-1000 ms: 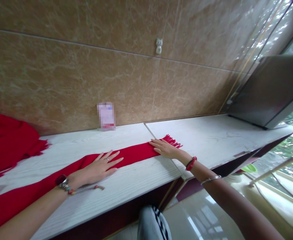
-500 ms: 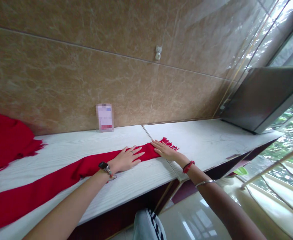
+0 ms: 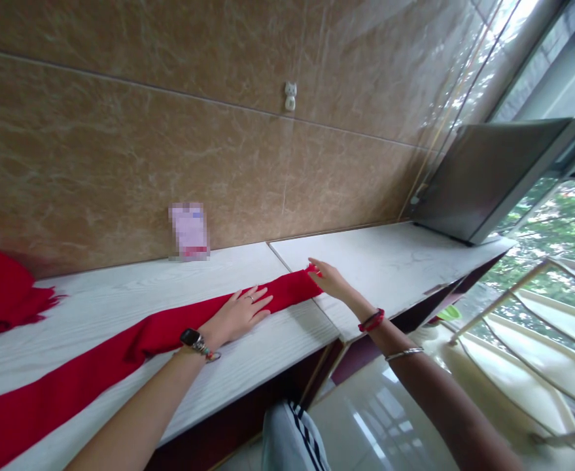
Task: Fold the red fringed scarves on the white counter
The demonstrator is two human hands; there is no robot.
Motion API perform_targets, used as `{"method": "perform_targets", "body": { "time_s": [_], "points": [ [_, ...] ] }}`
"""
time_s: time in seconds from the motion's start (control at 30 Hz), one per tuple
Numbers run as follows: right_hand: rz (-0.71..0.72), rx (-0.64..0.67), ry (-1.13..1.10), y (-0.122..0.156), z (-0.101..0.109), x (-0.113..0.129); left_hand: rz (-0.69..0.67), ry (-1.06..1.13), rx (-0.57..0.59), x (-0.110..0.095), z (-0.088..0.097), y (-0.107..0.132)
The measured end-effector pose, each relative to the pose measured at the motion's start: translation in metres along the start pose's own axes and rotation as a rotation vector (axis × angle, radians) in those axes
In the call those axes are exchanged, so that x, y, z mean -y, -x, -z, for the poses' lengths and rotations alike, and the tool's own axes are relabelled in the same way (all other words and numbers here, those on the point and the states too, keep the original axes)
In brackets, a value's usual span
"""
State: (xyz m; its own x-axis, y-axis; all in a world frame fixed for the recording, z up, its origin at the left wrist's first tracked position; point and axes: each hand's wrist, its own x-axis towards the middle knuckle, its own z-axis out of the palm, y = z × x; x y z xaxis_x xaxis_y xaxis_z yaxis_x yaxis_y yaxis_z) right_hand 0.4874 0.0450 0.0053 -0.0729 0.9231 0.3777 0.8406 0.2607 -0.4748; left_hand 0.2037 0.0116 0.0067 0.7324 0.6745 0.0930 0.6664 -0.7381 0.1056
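A long red scarf (image 3: 155, 331) runs in a flat folded strip along the white counter, with a raised wrinkle near my left wrist. My left hand (image 3: 237, 314) lies flat on it, fingers spread, a ring on one finger and a dark watch at the wrist. At the scarf's far right end, my right hand (image 3: 330, 277) has its fingers and thumb curled around the fringed edge, which they mostly hide. More red fringed cloth (image 3: 3, 292) lies bunched at the left edge of the view.
The white counter (image 3: 356, 252) follows a brown tiled wall. A blurred pinkish card (image 3: 190, 231) leans there, and a small white cat-shaped hook (image 3: 290, 96) is fixed above. A large grey box-like appliance (image 3: 488, 176) stands at the far right end. A cream rack (image 3: 537, 327) is by the window.
My right hand has gone from lying flat on the scarf to curling around its fringed end. My left hand stays flat on the cloth. The view has shifted slightly right.
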Motion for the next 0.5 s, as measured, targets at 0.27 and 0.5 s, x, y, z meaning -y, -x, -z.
{"method": "perform_targets", "body": {
  "time_s": [0.27, 0.5],
  "points": [
    [-0.186, 0.245, -0.143, -0.012, -0.011, -0.010, 0.100, -0.034, -0.105, -0.021, 0.002, -0.036],
    [-0.018, 0.141, -0.166, -0.013, -0.012, -0.017, 0.211, 0.005, -0.100, -0.062, -0.006, -0.100]
  ]
}}
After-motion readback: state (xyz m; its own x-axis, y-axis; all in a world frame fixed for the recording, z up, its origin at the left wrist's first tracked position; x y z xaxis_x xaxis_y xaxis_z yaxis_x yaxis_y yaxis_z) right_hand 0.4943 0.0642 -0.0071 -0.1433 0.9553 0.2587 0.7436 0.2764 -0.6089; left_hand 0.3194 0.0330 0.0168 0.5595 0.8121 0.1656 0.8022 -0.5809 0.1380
